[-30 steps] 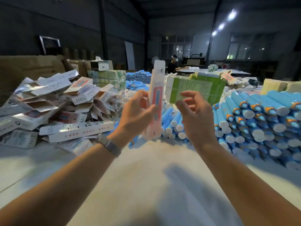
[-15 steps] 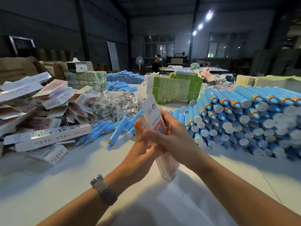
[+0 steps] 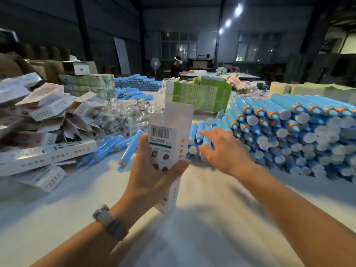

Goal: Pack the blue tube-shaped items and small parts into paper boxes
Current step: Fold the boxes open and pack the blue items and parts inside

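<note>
**Box held upright at centre frame, free hand spread over the blue tubes**

A tall white paper box (image 3: 167, 143) is gripped at centre frame by the left hand (image 3: 152, 174), with the thumb wrapped across its printed front face and the fingers hidden behind it. The box is held roughly upright, its top flaps standing open and a barcode shown near the upper edge. The left forearm is raised from the lower left of the frame, and a wristwatch (image 3: 109, 221) is worn on the wrist.

The right hand (image 3: 223, 149) is extended from the lower right toward the middle of the frame, palm down, fingers straight and slightly spread, nothing held. Its fingertips are placed over a short row of blue tubes (image 3: 198, 135) lying just right of the box; whether contact is made cannot be told.

A large stack of blue tubes (image 3: 292, 135) with orange collars and white caps is seen at the right of the frame. More loose tubes (image 3: 107, 149) are scattered left of the box on the white table (image 3: 192, 237). A heap of clear bagged small parts (image 3: 123, 118) lies above these, and a pile of flat and folded cartons (image 3: 44, 120) fills the left side. Green-and-white leaflet bundles (image 3: 200, 95) are stacked behind the box.
</note>
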`<move>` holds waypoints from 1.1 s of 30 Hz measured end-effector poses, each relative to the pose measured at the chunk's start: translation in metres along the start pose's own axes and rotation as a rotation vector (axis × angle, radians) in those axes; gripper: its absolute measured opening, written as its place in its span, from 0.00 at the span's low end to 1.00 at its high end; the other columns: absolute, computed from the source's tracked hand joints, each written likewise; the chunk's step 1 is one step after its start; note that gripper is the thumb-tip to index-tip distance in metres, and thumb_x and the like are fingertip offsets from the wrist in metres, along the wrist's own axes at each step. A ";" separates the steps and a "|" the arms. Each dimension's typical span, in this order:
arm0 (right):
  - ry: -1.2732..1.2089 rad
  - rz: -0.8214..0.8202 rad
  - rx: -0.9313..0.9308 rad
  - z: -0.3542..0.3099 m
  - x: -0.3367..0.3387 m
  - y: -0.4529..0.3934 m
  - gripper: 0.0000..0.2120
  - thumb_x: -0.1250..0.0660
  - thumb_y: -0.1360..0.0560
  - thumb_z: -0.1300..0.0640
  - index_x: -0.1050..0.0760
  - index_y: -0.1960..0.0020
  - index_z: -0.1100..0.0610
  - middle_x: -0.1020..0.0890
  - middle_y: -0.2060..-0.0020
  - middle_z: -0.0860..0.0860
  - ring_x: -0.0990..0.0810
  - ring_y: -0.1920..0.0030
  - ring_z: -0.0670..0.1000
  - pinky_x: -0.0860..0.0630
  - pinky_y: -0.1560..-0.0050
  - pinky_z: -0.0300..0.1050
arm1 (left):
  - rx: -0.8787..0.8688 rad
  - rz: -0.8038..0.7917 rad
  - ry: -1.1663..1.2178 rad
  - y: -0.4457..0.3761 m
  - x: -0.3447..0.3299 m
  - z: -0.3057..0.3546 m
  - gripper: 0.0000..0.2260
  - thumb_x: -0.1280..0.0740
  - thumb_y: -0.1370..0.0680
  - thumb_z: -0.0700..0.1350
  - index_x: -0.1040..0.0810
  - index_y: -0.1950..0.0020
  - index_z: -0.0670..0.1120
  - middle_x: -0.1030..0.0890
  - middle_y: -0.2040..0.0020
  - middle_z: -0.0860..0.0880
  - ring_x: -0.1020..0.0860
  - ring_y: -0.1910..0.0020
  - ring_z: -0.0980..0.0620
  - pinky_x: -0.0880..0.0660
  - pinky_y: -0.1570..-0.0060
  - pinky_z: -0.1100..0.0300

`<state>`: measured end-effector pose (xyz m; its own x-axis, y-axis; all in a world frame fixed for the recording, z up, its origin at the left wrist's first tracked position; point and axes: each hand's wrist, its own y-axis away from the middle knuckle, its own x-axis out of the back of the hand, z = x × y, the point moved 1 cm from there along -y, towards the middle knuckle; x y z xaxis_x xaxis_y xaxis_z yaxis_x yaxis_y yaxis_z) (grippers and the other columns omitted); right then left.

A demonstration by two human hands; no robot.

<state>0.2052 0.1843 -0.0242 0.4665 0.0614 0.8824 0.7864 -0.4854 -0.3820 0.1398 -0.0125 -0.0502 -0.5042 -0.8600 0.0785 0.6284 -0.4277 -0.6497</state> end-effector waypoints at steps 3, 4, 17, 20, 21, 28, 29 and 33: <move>0.251 -0.104 -0.034 0.002 -0.015 0.008 0.21 0.40 0.21 0.44 0.33 0.29 0.41 0.29 0.34 0.49 0.24 0.39 0.60 0.26 0.42 0.54 | -0.018 0.040 -0.035 0.002 -0.004 -0.001 0.31 0.18 0.34 0.38 0.33 0.47 0.62 0.19 0.53 0.67 0.18 0.57 0.64 0.24 0.64 0.72; 0.271 -0.060 -0.023 0.001 -0.016 0.009 0.19 0.40 0.21 0.45 0.32 0.30 0.42 0.27 0.36 0.49 0.22 0.42 0.61 0.25 0.46 0.54 | -0.022 0.046 -0.058 0.002 -0.003 0.000 0.33 0.17 0.36 0.41 0.34 0.48 0.67 0.20 0.52 0.67 0.18 0.56 0.64 0.24 0.63 0.72; -0.384 -0.005 -0.345 -0.017 -0.002 -0.006 0.24 0.30 0.29 0.54 0.33 0.35 0.51 0.28 0.45 0.52 0.24 0.45 0.56 0.25 0.50 0.48 | -0.129 0.097 -0.298 0.002 -0.001 -0.001 0.34 0.20 0.33 0.42 0.39 0.41 0.63 0.27 0.49 0.80 0.24 0.54 0.74 0.30 0.64 0.79; -0.924 -0.095 -0.505 -0.027 0.008 -0.004 0.22 0.34 0.26 0.62 0.37 0.36 0.51 0.24 0.55 0.55 0.22 0.64 0.53 0.24 0.74 0.39 | -0.145 0.113 -0.307 0.003 0.000 -0.003 0.35 0.20 0.33 0.39 0.38 0.37 0.59 0.26 0.50 0.80 0.23 0.56 0.74 0.31 0.66 0.80; -1.086 -0.115 -0.565 -0.029 0.012 -0.002 0.20 0.36 0.26 0.64 0.36 0.37 0.53 0.25 0.58 0.56 0.24 0.68 0.53 0.26 0.77 0.37 | -0.148 0.114 -0.303 0.003 0.001 -0.003 0.35 0.21 0.33 0.39 0.37 0.37 0.59 0.26 0.50 0.79 0.23 0.56 0.74 0.31 0.66 0.80; -1.649 -0.268 -0.721 -0.047 0.030 0.011 0.07 0.39 0.28 0.71 0.27 0.52 0.63 0.25 0.51 0.62 0.20 0.55 0.61 0.19 0.70 0.47 | -0.151 0.103 -0.308 0.002 0.004 -0.004 0.32 0.27 0.34 0.45 0.37 0.34 0.58 0.22 0.55 0.68 0.23 0.57 0.71 0.31 0.66 0.79; -1.647 -0.293 -0.700 -0.049 0.031 0.012 0.07 0.39 0.29 0.71 0.27 0.53 0.63 0.24 0.53 0.61 0.20 0.54 0.61 0.19 0.69 0.48 | -0.157 0.103 -0.311 0.002 0.004 -0.005 0.32 0.28 0.34 0.44 0.37 0.34 0.57 0.23 0.55 0.67 0.23 0.58 0.71 0.31 0.66 0.79; -1.551 -0.319 -0.650 -0.050 0.033 0.015 0.05 0.39 0.28 0.68 0.25 0.56 0.62 0.20 0.58 0.57 0.21 0.52 0.59 0.21 0.60 0.49 | -0.176 0.108 -0.336 0.000 0.006 -0.008 0.33 0.26 0.33 0.42 0.37 0.34 0.56 0.24 0.52 0.65 0.23 0.57 0.70 0.31 0.66 0.78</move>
<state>0.2117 0.1358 0.0127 0.5708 0.7534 -0.3264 0.8207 -0.5108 0.2559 0.1324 -0.0152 -0.0559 -0.2002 -0.9532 0.2267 0.5410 -0.3005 -0.7855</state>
